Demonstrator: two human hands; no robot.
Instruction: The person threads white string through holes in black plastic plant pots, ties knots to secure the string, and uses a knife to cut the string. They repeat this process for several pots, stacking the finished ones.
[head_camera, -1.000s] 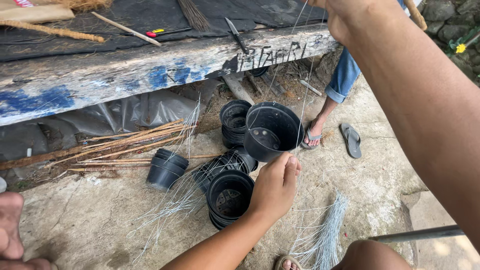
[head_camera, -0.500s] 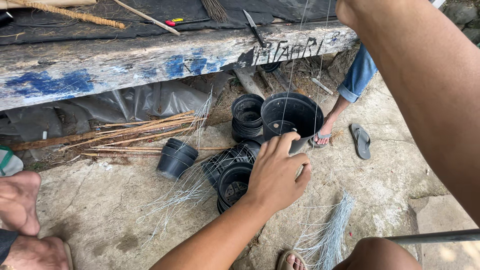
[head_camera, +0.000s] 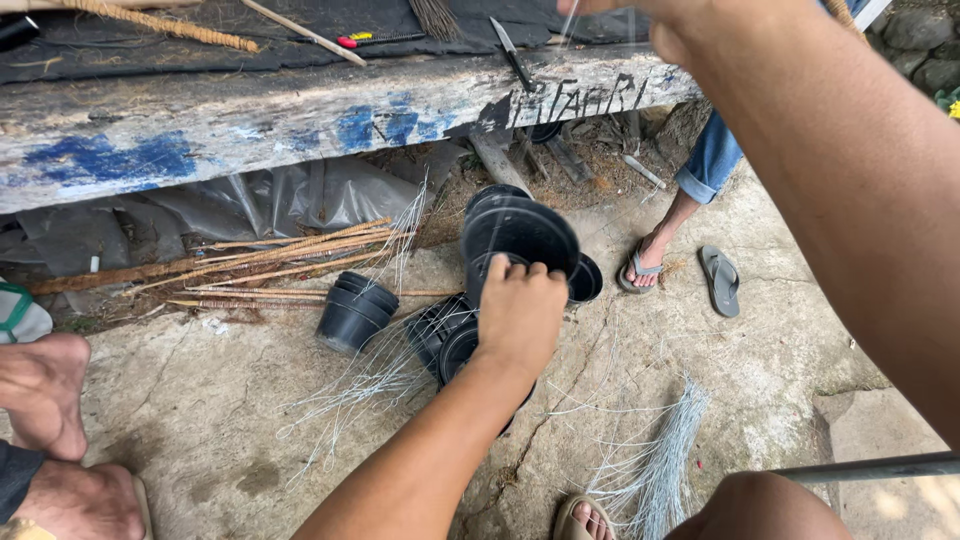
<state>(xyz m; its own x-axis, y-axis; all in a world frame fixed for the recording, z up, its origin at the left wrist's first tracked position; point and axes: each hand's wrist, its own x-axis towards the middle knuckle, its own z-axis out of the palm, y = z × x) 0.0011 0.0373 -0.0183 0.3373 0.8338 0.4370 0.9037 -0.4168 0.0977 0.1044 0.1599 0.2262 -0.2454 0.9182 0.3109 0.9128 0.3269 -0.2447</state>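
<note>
My left hand (head_camera: 520, 312) reaches down over a cluster of black plastic pots on the concrete. Its fingers are curled at the near rim of the large black pot (head_camera: 525, 232), which lies tilted on its side, and the thumb hooks over that rim. More black pots (head_camera: 447, 340) lie under and beside the wrist. My right arm crosses the upper right, close to the camera. My right hand (head_camera: 640, 18) is at the top edge, mostly cut off, pinching thin wire strands (head_camera: 570, 25) that hang down.
A weathered plank bench with blue paint (head_camera: 250, 125) carries a knife (head_camera: 510, 50), a red-handled tool (head_camera: 375, 40) and sticks. On the ground lie a small pot stack (head_camera: 355, 312), reeds (head_camera: 260, 262) and wire bundles (head_camera: 660, 460). Another person's sandalled foot (head_camera: 645, 265) and bare feet (head_camera: 50, 400) are nearby.
My left hand has moved up from the lower pots to the large pot's rim. The grey piece it held half a second ago no longer shows. The view has shifted slightly.
</note>
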